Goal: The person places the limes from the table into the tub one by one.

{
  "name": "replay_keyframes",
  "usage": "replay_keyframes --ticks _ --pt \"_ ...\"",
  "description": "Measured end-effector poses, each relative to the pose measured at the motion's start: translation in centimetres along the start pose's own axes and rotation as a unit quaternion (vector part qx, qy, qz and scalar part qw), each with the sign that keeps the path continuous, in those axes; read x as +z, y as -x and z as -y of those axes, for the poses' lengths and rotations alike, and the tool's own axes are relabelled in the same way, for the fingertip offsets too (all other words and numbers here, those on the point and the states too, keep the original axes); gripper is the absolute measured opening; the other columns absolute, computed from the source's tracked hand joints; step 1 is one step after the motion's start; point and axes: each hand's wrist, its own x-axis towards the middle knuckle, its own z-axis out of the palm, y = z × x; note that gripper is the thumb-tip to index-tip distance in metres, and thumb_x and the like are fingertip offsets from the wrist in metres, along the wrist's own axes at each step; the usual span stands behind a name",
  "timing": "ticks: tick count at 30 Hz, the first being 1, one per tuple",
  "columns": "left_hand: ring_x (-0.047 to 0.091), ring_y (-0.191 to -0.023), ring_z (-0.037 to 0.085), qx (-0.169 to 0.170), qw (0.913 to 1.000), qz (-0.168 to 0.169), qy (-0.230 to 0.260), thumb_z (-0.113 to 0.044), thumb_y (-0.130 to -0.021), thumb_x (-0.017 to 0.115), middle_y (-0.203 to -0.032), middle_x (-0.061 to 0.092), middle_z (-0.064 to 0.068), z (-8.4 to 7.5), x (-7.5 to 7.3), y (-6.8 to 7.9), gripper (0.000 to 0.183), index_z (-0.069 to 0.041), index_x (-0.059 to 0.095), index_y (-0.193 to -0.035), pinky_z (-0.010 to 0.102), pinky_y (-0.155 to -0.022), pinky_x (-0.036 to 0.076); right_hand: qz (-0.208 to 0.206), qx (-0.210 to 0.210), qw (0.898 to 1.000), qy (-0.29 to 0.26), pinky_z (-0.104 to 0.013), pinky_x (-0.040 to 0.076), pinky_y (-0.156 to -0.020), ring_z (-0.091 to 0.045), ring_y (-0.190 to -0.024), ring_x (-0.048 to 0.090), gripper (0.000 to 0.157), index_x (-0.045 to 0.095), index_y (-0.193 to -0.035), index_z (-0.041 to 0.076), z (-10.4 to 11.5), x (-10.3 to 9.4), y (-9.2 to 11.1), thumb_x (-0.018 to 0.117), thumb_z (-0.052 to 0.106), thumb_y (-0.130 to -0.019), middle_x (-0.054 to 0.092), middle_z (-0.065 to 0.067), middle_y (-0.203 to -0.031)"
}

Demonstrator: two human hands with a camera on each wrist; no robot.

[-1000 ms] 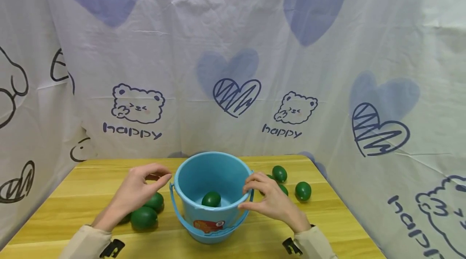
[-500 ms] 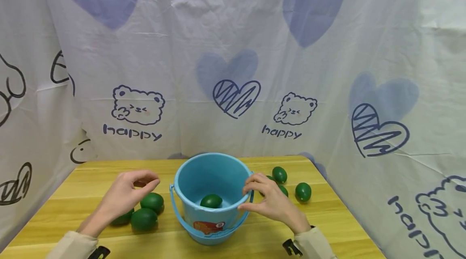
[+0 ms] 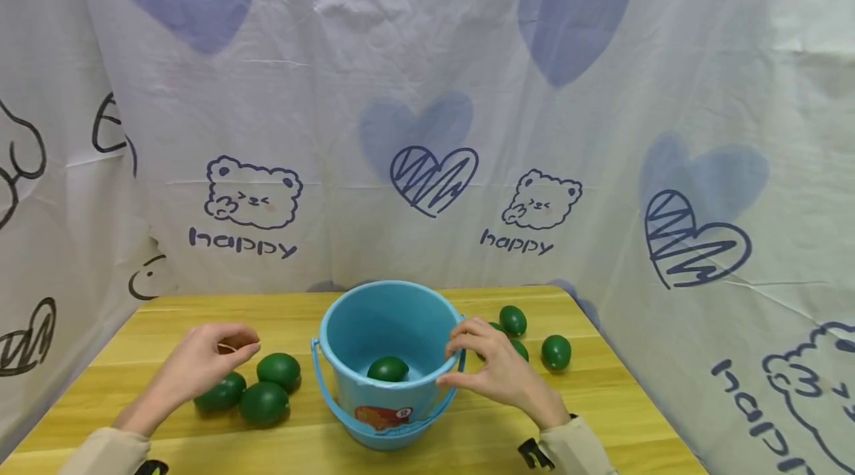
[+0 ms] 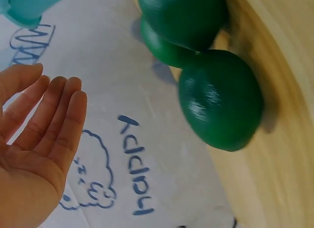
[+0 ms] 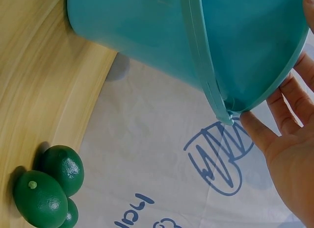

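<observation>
A light blue plastic bucket stands upright on the wooden table, its handle hanging down in front. One smooth dark green oval fruit lies inside it. My right hand holds the bucket's right rim, fingers curved along it beside the handle joint, as the right wrist view also shows. My left hand hovers left of the bucket with loosely bent fingers and an empty palm. Just right of and below that hand lie three more green fruits; the left wrist view shows a green fruit close by, apart from the fingers.
Several green fruits lie on the table right of the bucket, partly hidden behind my right hand. The wooden table ends at a white cloth printed with hearts and bears, which hangs behind it and at both sides.
My left hand has moved left and slightly down, from beside the bucket's rim to over the left fruits, uncovering more of them. The fruit inside the bucket has turned slightly. My right hand stays put.
</observation>
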Motion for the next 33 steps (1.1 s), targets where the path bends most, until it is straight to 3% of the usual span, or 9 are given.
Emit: replay_keyframes --ticks 8,14,22,30,33 --pt "0.061 -0.087 0.022 -0.075 0.9954 0.06 0.001 -0.033 -0.078 0.07 -0.095 0.066 0.006 2.9 -0.5 0.7 0.035 -0.005 0.067 -0.1 0.033 -0.071 0.052 0.004 0.001 1.0 -0.001 -0.03 0.048 -0.079 -0.007 -0.093 0.048 0.025 0.06 -0.091 0.028 0.0 0.0 0.0 0.072 0.042 -0.073 0.052 0.013 -0.1" --pt "0.054 -0.101 0.037 -0.107 0.9883 0.109 -0.002 -0.038 -0.076 0.071 -0.109 0.06 0.02 5.1 -0.9 1.1 0.058 0.005 0.059 -0.112 0.046 -0.078 0.049 0.003 0.002 1.0 0.0 -0.03 0.047 -0.079 -0.007 -0.094 0.048 0.025 0.06 -0.091 0.029 0.0 -0.1 0.0 0.071 0.043 -0.073 0.052 0.013 -0.1" --pt "0.046 -0.11 0.043 -0.2 0.9648 0.161 0.055 -0.046 -0.072 0.071 -0.121 0.049 0.029 7.8 -0.8 1.4 0.081 0.012 0.045 -0.123 0.051 -0.084 0.043 -0.004 -0.004 1.0 0.003 -0.029 0.047 -0.078 -0.007 -0.093 0.048 0.026 0.06 -0.091 0.029 -0.1 0.0 0.0 0.071 0.044 -0.073 0.052 0.013 -0.1" --pt "0.046 -0.109 0.042 -0.214 0.9564 0.181 0.085 -0.041 -0.074 0.072 -0.121 0.047 0.031 9.7 -0.3 1.7 0.085 0.017 0.037 -0.126 0.05 -0.085 0.044 -0.005 -0.004 1.0 0.001 -0.029 0.047 -0.078 -0.007 -0.093 0.048 0.025 0.06 -0.091 0.029 -0.1 0.0 0.0 0.071 0.043 -0.073 0.052 0.013 -0.1" --pt "0.047 -0.109 0.042 -0.207 0.9572 0.183 0.086 -0.04 -0.075 0.071 -0.121 0.047 0.031 10.3 -0.2 1.8 0.083 0.017 0.038 -0.126 0.05 -0.085 0.044 -0.004 -0.005 1.0 0.002 -0.029 0.047 -0.078 -0.007 -0.093 0.048 0.025 0.06 -0.091 0.029 -0.1 0.0 0.0 0.071 0.043 -0.073 0.052 0.012 -0.1"
